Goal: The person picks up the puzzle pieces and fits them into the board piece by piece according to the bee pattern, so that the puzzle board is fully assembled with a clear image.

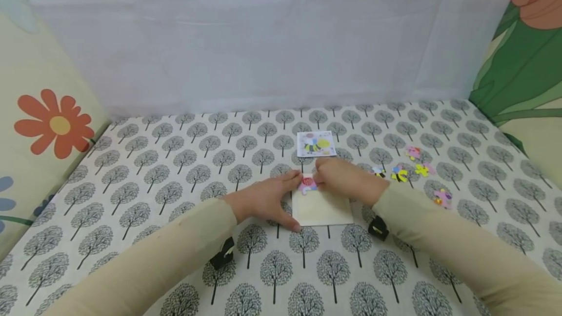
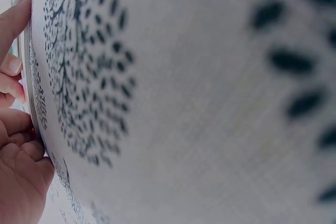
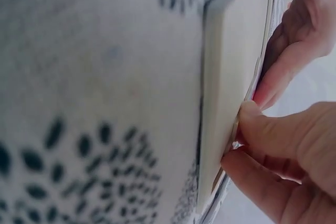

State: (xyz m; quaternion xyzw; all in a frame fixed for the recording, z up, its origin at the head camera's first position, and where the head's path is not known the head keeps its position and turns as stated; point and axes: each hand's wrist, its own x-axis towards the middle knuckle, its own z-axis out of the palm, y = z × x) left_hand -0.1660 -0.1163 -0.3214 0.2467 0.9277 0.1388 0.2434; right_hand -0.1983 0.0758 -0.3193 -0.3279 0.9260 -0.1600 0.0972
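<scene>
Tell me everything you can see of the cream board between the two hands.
The cream board is thin and roughly square, lying flat on the tree-print cloth, with a paler border. It looks like wood or card; which, I can't tell. A pink-and-red puzzle piece shows near its far left corner. The left hand spreads along its left edge, thumb at the near corner; the right hand hides its far right part.

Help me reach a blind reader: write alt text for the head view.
A left hand touches the left edge of a pale board while the right hand pinches at a pink-and-red puzzle piece near its far edge. Loose puzzle pieces lie to the right, and a bee picture card lies beyond, all on a tree-print tablecloth.
</scene>
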